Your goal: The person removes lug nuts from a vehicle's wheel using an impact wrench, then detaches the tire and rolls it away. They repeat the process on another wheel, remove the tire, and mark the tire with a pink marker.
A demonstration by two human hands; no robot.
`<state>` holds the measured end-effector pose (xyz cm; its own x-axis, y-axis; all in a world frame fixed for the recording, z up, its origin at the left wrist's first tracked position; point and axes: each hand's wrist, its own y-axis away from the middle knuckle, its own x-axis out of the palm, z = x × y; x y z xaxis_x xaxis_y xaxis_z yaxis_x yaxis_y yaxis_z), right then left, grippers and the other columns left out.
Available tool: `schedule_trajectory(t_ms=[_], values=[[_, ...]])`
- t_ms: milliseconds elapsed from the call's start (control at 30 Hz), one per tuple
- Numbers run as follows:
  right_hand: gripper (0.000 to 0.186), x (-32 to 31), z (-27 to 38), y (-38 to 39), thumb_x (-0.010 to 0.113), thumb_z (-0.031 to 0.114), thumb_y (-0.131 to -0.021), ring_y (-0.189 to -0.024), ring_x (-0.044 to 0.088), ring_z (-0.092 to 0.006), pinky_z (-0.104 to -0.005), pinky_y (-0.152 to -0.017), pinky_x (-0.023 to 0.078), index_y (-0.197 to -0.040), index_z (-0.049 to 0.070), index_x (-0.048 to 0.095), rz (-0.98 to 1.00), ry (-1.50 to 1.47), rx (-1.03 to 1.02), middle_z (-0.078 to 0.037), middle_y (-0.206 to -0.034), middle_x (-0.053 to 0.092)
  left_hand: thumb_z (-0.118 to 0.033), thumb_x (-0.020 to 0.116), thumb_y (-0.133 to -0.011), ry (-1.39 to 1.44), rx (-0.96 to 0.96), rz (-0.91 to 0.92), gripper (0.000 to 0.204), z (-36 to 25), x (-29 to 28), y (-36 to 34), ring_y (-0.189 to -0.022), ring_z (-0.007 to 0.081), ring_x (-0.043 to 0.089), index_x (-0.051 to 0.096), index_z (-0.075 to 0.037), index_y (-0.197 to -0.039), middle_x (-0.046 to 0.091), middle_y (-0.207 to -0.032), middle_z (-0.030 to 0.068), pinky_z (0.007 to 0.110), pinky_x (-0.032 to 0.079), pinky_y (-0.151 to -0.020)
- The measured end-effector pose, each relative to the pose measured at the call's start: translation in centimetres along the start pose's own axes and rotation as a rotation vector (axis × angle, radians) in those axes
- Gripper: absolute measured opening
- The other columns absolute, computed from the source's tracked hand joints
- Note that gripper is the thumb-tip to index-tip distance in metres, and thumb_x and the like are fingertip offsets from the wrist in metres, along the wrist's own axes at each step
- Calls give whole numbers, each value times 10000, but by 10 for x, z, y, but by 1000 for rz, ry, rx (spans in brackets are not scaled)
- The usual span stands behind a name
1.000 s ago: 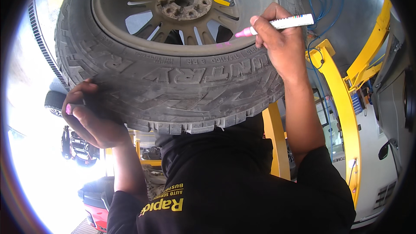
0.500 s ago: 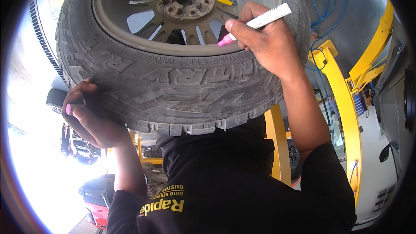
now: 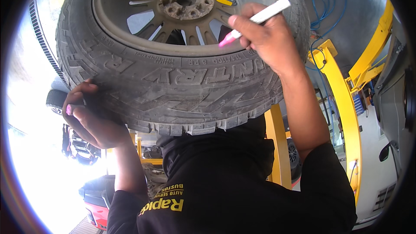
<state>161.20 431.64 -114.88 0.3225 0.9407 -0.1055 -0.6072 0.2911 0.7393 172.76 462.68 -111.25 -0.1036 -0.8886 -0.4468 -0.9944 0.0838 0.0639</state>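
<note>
A worn black tire [image 3: 173, 91] mounted on a dusty multi-spoke wheel rim [image 3: 203, 51] fills the upper middle. My right hand [image 3: 271, 39] is closed round a white paint marker [image 3: 264, 14] with a pink tip. The tip sits at the rim's near lip, slightly right of centre; whether it touches is hard to tell. At the tire's left side, my left hand [image 3: 97, 123] is closed with a small pink marker cap [image 3: 69, 110] between its fingers. Some of its fingertips rest against the tread. Bolt holes ring the hub [image 3: 186, 0].
Yellow steel lift arms [image 3: 346, 117] stand on the right beside a vehicle [image 3: 390, 82]. A coiled blue hose [image 3: 325, 4] lies on the grey floor behind. Another tire [image 3: 55, 99] is at far left, with a red car [image 3: 95, 210] below it.
My right hand has shifted slightly and the marker is tilted a little more steeply, its tip still near the same spot on the rim. My left hand and the tire have not moved.
</note>
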Motion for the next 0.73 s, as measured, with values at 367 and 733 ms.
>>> schedule_trajectory(t_ms=[367, 733], values=[[233, 18, -37, 109, 646, 182, -979, -837, 574, -126, -257, -742, 466, -1110, -10, 631, -580, 51, -687, -76, -973, 613, -187, 307, -1063, -96, 226, 102, 318, -14, 4, -3, -946, 232, 586, 542, 25, -1092, 624, -987, 159, 380, 439, -937], [199, 54, -76, 99, 610, 210, -963, -1053, 556, -366, -464, -934, 424, -1099, 67, 638, -1168, 419, -970, -141, -1081, 602, -275, 442, -1052, 456, 370, 123, 296, 0, 20, -20, -1002, 184, 575, 625, -44, -1021, 653, -955, 85, 345, 367, -1016]])
